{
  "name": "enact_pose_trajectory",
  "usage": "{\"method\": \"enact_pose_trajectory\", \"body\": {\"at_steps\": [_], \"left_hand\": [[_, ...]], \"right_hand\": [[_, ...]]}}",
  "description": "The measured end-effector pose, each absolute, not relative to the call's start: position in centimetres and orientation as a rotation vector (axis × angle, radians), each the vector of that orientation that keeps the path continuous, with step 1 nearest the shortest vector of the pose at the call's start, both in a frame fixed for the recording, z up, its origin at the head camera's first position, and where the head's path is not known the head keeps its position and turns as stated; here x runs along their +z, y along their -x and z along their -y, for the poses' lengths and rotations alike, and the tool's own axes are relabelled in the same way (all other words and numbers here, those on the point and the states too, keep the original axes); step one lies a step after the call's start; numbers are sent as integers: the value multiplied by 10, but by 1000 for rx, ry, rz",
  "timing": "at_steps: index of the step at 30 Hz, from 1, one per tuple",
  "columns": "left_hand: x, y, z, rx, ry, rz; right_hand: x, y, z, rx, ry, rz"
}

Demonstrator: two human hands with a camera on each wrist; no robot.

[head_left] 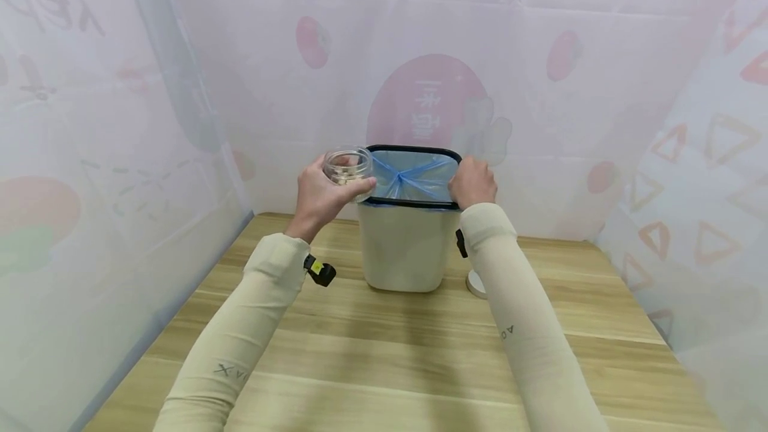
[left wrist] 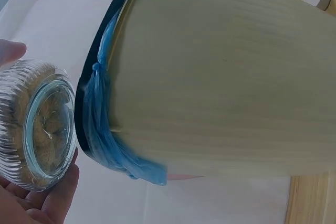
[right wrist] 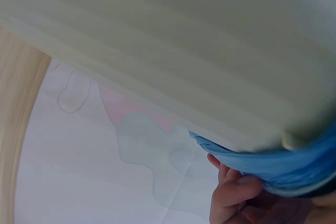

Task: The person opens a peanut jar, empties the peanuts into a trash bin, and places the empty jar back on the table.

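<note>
A clear ribbed glass jar (head_left: 349, 169) with tan pieces inside is gripped by my left hand (head_left: 318, 197), mouth facing up, at the left side of a cream trash bin (head_left: 405, 252). The left wrist view shows the jar's round base (left wrist: 52, 129) near the bin's black rim; what the pieces are is hard to tell. A blue trash bag (head_left: 414, 182) lines the bin, its edge folded over outside and knotted at one spot. On the bin's right side, my right hand (head_left: 474, 184) grips the rim and bag edge, fingers curled beneath in the right wrist view.
The bin stands on a wood-grain table (head_left: 372, 352). A round white lid (head_left: 475, 284) lies right of the bin, partly behind the right sleeve. Printed cloth walls (head_left: 288, 105) enclose the back and both sides.
</note>
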State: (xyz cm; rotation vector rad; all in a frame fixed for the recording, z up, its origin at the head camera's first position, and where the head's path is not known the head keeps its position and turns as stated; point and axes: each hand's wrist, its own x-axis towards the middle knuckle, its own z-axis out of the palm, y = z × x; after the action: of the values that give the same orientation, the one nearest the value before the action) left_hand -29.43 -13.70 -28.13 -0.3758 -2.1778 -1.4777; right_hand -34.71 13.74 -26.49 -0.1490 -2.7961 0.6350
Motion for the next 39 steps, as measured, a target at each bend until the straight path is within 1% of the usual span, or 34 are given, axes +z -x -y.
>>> {"method": "enact_pose_trajectory", "body": {"at_steps": [7,15,24,39], "left_hand": [[-282,309,136,-1470,341,2169],[-285,316,137,-1449,291,2189],[-280,323,136,-1378,283,2239],[-271,330,135,-1153,279,2332]], "right_hand": [[-265,348,-139,640,165,2805],[-266,348,-138,639,169,2818],[-266,350,-137,633,158,2811],[-266,349,-131,621,145,2819]]}}
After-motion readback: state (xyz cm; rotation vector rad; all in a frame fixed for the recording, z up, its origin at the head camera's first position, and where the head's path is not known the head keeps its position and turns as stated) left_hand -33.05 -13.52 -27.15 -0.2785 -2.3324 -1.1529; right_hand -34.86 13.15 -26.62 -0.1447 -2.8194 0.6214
